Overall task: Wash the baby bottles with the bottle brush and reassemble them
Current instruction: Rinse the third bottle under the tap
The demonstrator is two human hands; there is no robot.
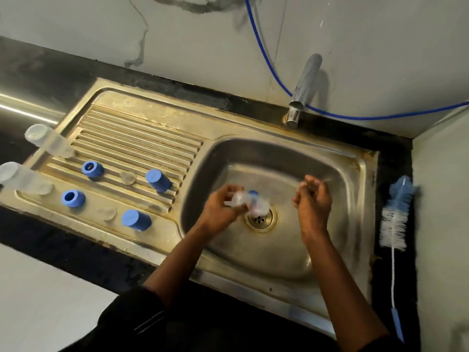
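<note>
Steel sink point(355, 174) sits in black counter point(50, 69), below marbled wall point(177, 34).

- The person is wearing a black top point(203, 326) along the bottom edge.
- Its left sleeve point(137, 311) is ending near the elbow, carrying what may be thin pale stripes point(148, 322).
- The left hand point(218, 212) and right hand point(314, 199) are going bare, forearms too.

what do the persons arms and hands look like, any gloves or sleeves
No gloves: the left hand and right hand are bare, and no ring, watch or bracelet shows, though motion blurs both. The forearms are bare too. A dark, black-looking sleeve is bunched near the left elbow; the right arm leaves the frame before any sleeve shows.
</note>
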